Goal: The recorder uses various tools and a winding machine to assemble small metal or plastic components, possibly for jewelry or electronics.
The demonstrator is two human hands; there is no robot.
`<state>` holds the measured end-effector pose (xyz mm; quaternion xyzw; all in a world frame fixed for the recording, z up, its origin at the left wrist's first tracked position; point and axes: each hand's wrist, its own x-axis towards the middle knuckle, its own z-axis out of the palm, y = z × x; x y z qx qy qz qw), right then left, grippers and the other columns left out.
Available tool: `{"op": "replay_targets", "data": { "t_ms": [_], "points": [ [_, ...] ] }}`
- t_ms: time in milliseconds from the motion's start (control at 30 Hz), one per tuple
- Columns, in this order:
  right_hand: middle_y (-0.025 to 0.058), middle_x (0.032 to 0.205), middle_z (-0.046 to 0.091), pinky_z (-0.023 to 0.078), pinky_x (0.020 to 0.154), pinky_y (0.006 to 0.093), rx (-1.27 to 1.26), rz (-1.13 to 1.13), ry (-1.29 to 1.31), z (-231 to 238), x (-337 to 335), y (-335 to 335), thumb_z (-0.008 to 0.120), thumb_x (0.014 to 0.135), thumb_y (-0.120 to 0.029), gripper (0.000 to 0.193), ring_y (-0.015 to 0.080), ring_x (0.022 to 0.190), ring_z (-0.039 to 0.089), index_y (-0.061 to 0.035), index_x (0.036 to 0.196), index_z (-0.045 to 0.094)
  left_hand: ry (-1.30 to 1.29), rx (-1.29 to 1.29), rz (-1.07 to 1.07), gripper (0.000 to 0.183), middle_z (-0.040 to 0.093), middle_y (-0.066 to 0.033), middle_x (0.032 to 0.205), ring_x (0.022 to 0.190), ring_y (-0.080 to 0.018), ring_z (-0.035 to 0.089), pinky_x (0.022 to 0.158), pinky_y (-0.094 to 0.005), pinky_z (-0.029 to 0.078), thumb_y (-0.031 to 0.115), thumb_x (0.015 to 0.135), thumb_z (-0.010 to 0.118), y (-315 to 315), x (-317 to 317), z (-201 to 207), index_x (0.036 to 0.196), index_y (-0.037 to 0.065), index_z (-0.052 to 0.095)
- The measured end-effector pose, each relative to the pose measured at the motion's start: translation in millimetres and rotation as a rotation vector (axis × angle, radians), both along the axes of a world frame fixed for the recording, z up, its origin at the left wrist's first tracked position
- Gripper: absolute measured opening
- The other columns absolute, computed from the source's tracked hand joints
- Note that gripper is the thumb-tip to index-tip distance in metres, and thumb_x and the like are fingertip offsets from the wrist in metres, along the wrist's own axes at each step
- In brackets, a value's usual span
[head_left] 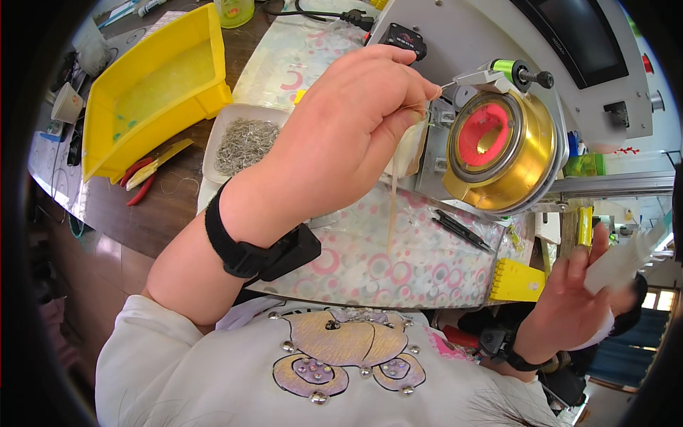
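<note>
My left hand (363, 128) is raised over the bench, its thumb and forefinger pinched on thin pale strands (393, 213) that hang below it. Its fingertips are next to a thin metal pin at a machine's gold drum (523, 156), which has a pink ring (484, 134) in its middle. Out at the right, away from the bench, is my right hand (569, 306), its fingers partly bent about a white translucent object (622, 265). Motion blurs that object, so its kind is unclear. A white tray (211, 153) of small metal pieces (245, 147) lies beyond my left wrist.
On the left stands a yellow bin (206, 64), with red-handled pliers (146, 178) beside it. A black pen-like tool (462, 231) lies on the patterned cover (348, 263) by the machine. A yellow toothed plate (516, 281) sits at the bench's right edge.
</note>
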<state>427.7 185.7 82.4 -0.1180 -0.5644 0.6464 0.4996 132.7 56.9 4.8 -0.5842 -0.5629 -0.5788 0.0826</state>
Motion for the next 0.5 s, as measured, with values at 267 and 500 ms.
{"op": "replay_targets", "data": {
  "t_ms": [267,500],
  "points": [
    [0.0248,0.138,0.037,0.039,0.064,0.0265,-0.151,0.385,0.113,25.2,-41.4,14.5,0.054,0.088,-0.01,0.056,0.0182,0.085,0.045,0.0082,0.135,0.029,0.012,-0.019,-0.013,0.012,0.065,-0.011,0.106,0.115,-0.0351,0.051,0.098,-0.0438,0.039,-0.006,0.082,0.051,-0.6,-0.3,-0.2,0.088,0.005,0.053],
    [0.0258,0.119,0.05,0.043,0.073,0.033,0.002,0.191,0.084,22.1,-77.3,2.6,0.056,0.088,-0.018,0.04,0.0302,0.104,0.052,0.0092,0.117,0.05,0.036,-0.005,-0.087,0.009,0.066,-0.0119,0.101,0.109,-0.0318,0.054,0.101,-0.0464,0.037,-0.004,0.081,0.052,0.9,-6.6,-0.2,0.087,0.003,0.054]
  ]
}}
